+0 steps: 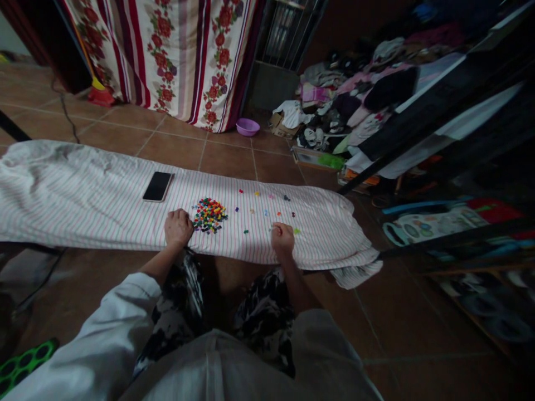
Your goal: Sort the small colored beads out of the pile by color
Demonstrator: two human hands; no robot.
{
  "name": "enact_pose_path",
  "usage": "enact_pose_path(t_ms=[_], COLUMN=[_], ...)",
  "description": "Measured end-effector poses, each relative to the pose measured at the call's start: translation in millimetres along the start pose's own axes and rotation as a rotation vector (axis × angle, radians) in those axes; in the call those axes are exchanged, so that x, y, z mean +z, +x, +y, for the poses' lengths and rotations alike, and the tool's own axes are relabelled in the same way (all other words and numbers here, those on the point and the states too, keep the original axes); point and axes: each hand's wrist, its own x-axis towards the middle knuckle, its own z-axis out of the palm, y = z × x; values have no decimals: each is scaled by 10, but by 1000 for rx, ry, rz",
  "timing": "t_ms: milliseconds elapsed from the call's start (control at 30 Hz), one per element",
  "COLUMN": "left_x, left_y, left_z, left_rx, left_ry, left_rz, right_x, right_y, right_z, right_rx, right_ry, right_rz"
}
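Observation:
A heap of tiny multicoloured plastic pieces [210,215] lies on the striped cloth [104,195], which covers a long, narrow surface. My left hand [179,227] rests on the cloth at the heap's left edge, its fingers curled in; whatever they may hold is hidden. Farther right, my right hand [283,239] is closed with its fingers pressed together, low over the cloth, and I cannot make out what is in it. Around it lie small scattered pieces, among them a yellow-green one [296,230], a red one [279,213] and a dark green one [246,231].
A black-screened phone [157,186] lies on the cloth left of the heap. Beyond are a floral curtain [179,61], a purple basin [248,127] on the tiled floor and a pile of clothes [346,100]. Dark metal bars [418,128] cross the right side.

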Motion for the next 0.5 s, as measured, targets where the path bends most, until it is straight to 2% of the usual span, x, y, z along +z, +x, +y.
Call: enact_pose_path(t_ms=[267,367,500], left_x=[16,14,3], left_y=[-2,-3,0], left_z=[-7,-1,7], left_rx=[-3,-5,-11], left_ry=[-12,-11,2], left_rz=[2,0,-15], right_x=[555,722,861], right_y=[-317,-367,-347], right_z=[-874,-1121,-1326], right_rx=[-219,-270,-289], right_ry=[164,89,-49], right_rz=[-476,-587,-661])
